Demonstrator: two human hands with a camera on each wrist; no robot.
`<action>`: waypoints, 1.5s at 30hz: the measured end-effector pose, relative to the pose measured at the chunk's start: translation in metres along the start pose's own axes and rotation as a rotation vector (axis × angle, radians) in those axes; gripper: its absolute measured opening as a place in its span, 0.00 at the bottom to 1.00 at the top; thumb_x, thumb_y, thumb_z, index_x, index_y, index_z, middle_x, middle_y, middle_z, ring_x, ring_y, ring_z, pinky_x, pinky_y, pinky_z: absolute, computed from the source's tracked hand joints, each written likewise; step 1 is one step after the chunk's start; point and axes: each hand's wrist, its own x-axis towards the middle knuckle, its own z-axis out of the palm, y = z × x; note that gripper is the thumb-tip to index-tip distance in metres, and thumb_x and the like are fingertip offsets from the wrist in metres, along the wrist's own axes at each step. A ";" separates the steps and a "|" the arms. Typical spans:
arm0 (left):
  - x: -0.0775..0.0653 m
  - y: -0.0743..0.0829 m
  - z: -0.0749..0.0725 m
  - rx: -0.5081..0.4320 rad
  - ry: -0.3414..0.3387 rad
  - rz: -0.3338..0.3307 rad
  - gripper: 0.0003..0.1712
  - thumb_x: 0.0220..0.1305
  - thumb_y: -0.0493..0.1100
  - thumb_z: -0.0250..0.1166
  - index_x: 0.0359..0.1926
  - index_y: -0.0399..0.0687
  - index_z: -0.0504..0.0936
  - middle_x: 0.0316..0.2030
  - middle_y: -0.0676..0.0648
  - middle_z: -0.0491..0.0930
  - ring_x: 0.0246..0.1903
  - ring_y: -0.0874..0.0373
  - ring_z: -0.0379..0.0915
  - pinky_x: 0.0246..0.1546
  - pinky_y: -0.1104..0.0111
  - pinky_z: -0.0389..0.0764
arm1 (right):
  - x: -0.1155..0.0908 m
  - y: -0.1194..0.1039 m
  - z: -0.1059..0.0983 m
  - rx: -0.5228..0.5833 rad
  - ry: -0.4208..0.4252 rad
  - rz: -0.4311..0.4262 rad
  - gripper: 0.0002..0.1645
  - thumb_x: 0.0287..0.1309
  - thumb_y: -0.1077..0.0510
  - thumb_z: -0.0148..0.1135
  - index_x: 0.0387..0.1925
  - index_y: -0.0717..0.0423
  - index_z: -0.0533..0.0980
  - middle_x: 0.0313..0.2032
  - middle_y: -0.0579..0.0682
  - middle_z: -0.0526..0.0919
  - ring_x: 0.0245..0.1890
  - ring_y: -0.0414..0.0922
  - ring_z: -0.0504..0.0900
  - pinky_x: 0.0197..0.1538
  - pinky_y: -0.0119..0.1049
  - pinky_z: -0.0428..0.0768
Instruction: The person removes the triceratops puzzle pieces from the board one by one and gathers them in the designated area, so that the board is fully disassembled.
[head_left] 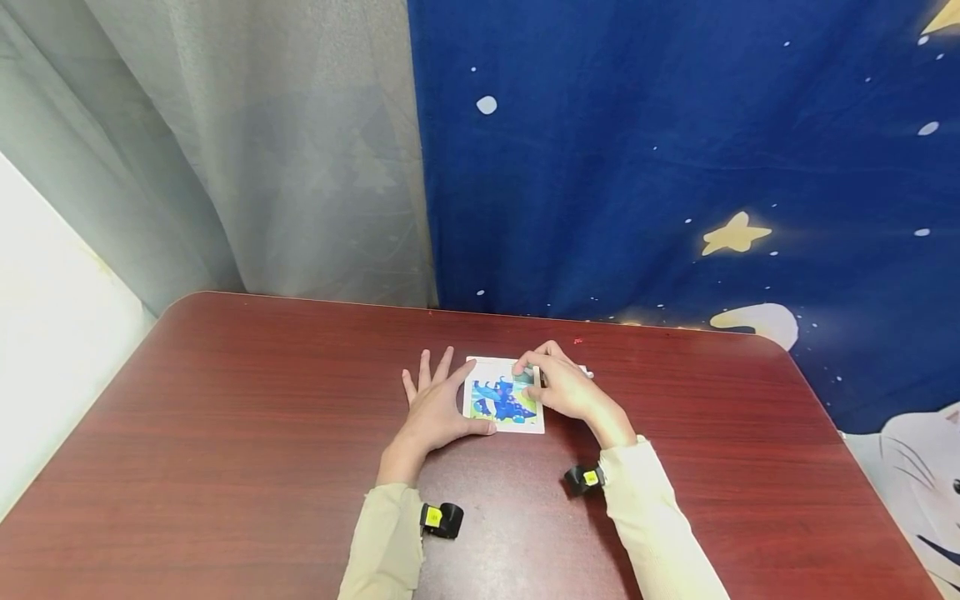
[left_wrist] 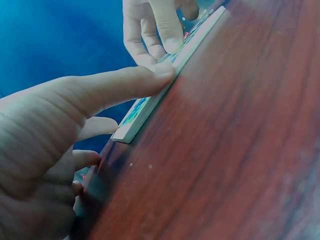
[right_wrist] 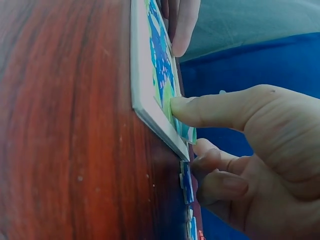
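A jigsaw puzzle board point(head_left: 502, 421) with a white frame and a blue, green and yellow picture lies flat on the table. My left hand point(head_left: 438, 410) spans its left side, fingers spread and straight; the thumb rests on the near rim and the index fingertip is by the far left corner. In the left wrist view the left thumb point(left_wrist: 120, 86) lies along the frame's top edge. Over the board's right part, my right hand point(head_left: 566, 387) pinches a greenish puzzle piece point(right_wrist: 188, 132) between thumb and fingers. The piece is tilted at the frame's edge, partly hidden by the fingers.
Loose puzzle pieces point(right_wrist: 187, 182) lie on the table just right of the board, largely behind the right hand in the head view. A small red bit point(head_left: 577, 340) lies farther back. Curtains point(head_left: 570, 167) hang behind the dark red wooden table point(head_left: 262, 433).
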 end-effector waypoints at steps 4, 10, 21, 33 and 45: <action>0.000 0.000 0.000 0.002 0.004 0.003 0.58 0.30 0.63 0.76 0.67 0.52 0.65 0.71 0.41 0.46 0.69 0.41 0.24 0.59 0.40 0.23 | -0.001 0.001 0.001 -0.017 0.012 -0.007 0.15 0.49 0.63 0.67 0.40 0.49 0.76 0.40 0.52 0.68 0.32 0.44 0.69 0.35 0.38 0.70; 0.000 0.001 0.000 0.005 -0.002 0.004 0.58 0.31 0.63 0.76 0.67 0.52 0.66 0.71 0.41 0.45 0.69 0.41 0.23 0.59 0.40 0.23 | -0.001 0.004 0.003 -0.037 0.071 -0.004 0.20 0.47 0.62 0.68 0.44 0.52 0.73 0.42 0.52 0.70 0.35 0.46 0.71 0.38 0.41 0.73; -0.002 0.002 0.003 -0.016 0.059 0.036 0.35 0.57 0.51 0.63 0.65 0.52 0.68 0.70 0.40 0.49 0.69 0.40 0.26 0.59 0.39 0.24 | -0.003 0.006 0.005 -0.003 0.148 -0.002 0.23 0.44 0.63 0.71 0.45 0.58 0.74 0.41 0.52 0.72 0.38 0.48 0.72 0.45 0.42 0.72; 0.000 0.005 0.005 -0.020 0.085 0.017 0.34 0.54 0.47 0.65 0.64 0.53 0.69 0.69 0.40 0.51 0.69 0.40 0.28 0.59 0.39 0.25 | -0.007 0.008 0.005 0.002 0.167 0.003 0.23 0.45 0.61 0.71 0.45 0.52 0.75 0.42 0.52 0.69 0.34 0.46 0.71 0.41 0.40 0.72; -0.001 0.003 0.004 -0.026 0.088 0.012 0.34 0.54 0.47 0.65 0.64 0.53 0.69 0.70 0.41 0.51 0.69 0.41 0.27 0.59 0.40 0.25 | -0.004 0.009 0.003 -0.053 0.213 -0.076 0.19 0.45 0.66 0.68 0.42 0.54 0.77 0.34 0.49 0.75 0.29 0.43 0.71 0.36 0.39 0.71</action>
